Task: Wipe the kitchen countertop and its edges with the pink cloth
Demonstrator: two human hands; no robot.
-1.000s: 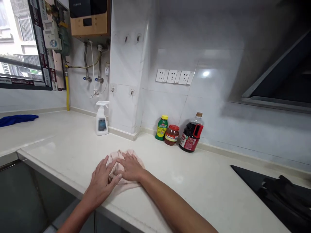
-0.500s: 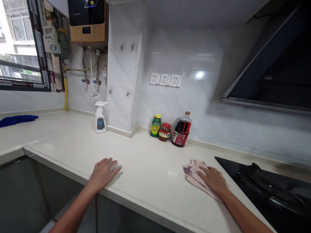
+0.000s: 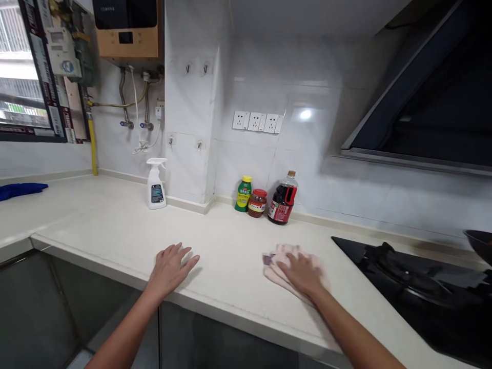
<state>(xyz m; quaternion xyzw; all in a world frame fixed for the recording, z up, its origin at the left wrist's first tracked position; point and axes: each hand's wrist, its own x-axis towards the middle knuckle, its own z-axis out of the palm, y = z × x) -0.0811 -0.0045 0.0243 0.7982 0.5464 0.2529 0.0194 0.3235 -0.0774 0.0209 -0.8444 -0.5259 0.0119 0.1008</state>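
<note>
My right hand (image 3: 302,271) presses down on a pale pink cloth (image 3: 284,284) with a purple patch, on the white countertop (image 3: 230,266). Its fingers bend over the cloth, which bunches around them. At the counter's front edge is my left hand (image 3: 169,267), palm down with its fingers apart and nothing in it. Whether its palm touches the surface I cannot tell. Behind the hands, near the wall, stand a green bottle with a yellow cap (image 3: 243,195), a red-lidded jar (image 3: 257,204) and a large bottle of dark sauce (image 3: 282,200).
A white spray bottle (image 3: 156,187) stands beside the wall column. To the right lies a black gas hob (image 3: 415,292), with part of a dark pan (image 3: 480,243) at its far side. A range hood (image 3: 430,102) slants overhead. At far left lies a blue cloth (image 3: 23,190).
My right hand has slid the pink cloth leftward across the counter, away from the hob. My left hand has shifted slightly right. The camera view has turned a little to the right.
</note>
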